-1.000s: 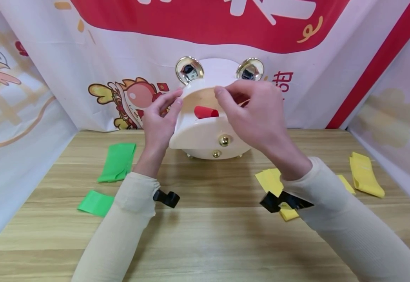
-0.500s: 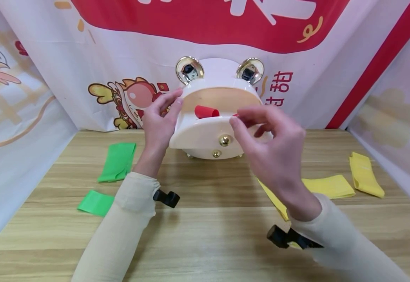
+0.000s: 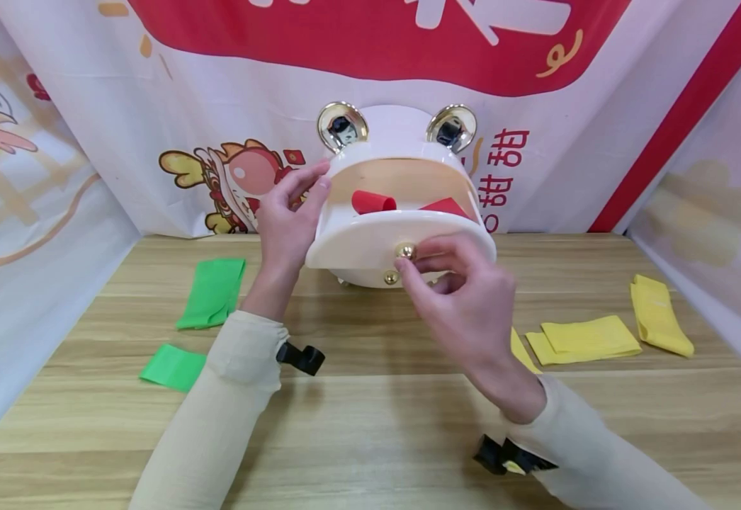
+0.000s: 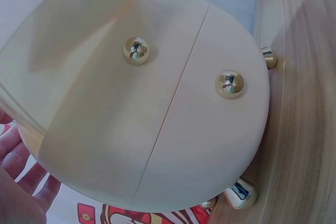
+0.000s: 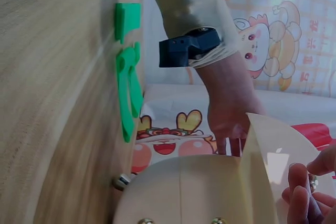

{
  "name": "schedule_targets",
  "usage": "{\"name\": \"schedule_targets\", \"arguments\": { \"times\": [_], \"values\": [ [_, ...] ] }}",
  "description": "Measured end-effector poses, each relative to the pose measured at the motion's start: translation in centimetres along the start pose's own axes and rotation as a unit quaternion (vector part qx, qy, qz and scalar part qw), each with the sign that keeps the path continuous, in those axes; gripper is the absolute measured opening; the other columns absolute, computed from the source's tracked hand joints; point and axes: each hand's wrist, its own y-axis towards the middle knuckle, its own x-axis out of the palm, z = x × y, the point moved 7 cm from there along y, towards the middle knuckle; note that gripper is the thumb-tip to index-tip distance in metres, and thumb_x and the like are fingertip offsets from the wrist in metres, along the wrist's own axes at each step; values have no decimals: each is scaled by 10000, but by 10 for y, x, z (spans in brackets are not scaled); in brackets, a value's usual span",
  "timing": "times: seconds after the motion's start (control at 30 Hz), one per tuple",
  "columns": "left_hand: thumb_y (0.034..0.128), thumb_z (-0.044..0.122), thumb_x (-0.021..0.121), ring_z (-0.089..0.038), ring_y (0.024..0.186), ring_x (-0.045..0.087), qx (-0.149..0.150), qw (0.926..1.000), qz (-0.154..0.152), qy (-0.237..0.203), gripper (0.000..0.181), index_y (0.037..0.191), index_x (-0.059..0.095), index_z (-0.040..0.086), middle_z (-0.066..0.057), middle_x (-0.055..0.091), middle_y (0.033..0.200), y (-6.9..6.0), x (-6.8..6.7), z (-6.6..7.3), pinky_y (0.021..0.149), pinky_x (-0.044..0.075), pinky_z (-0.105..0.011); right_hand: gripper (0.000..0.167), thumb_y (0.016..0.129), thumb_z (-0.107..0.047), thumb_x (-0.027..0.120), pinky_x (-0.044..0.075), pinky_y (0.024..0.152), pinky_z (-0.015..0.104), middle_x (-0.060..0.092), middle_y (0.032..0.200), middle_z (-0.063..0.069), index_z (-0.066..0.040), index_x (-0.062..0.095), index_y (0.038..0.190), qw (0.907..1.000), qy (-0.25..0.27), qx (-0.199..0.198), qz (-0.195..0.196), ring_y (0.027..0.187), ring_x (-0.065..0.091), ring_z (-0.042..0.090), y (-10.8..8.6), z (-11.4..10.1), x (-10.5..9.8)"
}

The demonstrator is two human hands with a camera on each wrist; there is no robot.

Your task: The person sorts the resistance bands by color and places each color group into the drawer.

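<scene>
A white rounded cabinet (image 3: 396,124) stands at the back of the table, its upper drawer (image 3: 351,244) pulled out. Inside that drawer lie a rolled red strip (image 3: 372,202) and a flat red piece (image 3: 448,207). My right hand (image 3: 466,301) pinches the drawer's gold knob (image 3: 405,250) between thumb and fingers; the right wrist view shows these fingers (image 5: 299,192) at the knob (image 5: 313,183). Against the cabinet's left side rest the extended fingers of my left hand (image 3: 286,219). Two lower gold knobs (image 4: 136,51) show in the left wrist view.
Two gold discs (image 3: 342,127) top the cabinet. Green strips (image 3: 212,294) lie on the table (image 3: 370,439) at left. Folded yellow strips (image 3: 590,338) lie at right. A printed cloth (image 3: 249,92) hangs close behind the cabinet.
My right hand has come out of the drawer's opening and down to the knob, leaving the flat red piece inside. The left hand has stayed at the cabinet's side.
</scene>
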Motion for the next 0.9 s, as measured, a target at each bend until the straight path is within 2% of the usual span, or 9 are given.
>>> {"name": "schedule_targets", "arguments": {
  "times": [0.2, 0.57, 0.77, 0.9],
  "values": [
    [1028, 354, 702, -56, 1292, 667, -40, 10000, -35, 41, 296, 1302, 767, 267, 114, 727, 1392, 1, 1, 0, 1083, 579, -311, 200, 879, -114, 863, 521, 457, 182, 831, 929, 103, -31, 756, 1028, 9999, 114, 27, 81, 487, 639, 51, -1, 4, 3],
    [1031, 360, 693, -60, 1291, 659, -143, 9998, -130, 18, 303, 1309, 765, 264, 92, 732, 1388, 1, -1, 2, 1060, 581, -291, 202, 893, -147, 853, 520, 465, 195, 833, 949, 87, -52, 752, 1040, 9999, -23, 120, 109, 490, 635, 59, 9, 6, 9],
    [1037, 340, 685, -74, 1260, 669, -291, 9995, -129, -41, 279, 1296, 768, 276, 98, 735, 1379, 1, -1, 1, 1077, 564, -298, 201, 904, -158, 840, 541, 481, 199, 831, 953, 88, -42, 743, 1037, 9997, -175, 97, 149, 518, 658, 100, 19, 9, 11],
    [1040, 351, 682, -80, 1253, 666, -354, 9993, -124, -36, 279, 1300, 764, 291, 109, 728, 1387, 0, -1, 1, 1073, 566, -301, 198, 919, -164, 829, 559, 472, 240, 830, 964, 87, -38, 735, 1039, 9997, -102, 166, 123, 497, 661, 150, 25, 12, 14]
  ]
}}
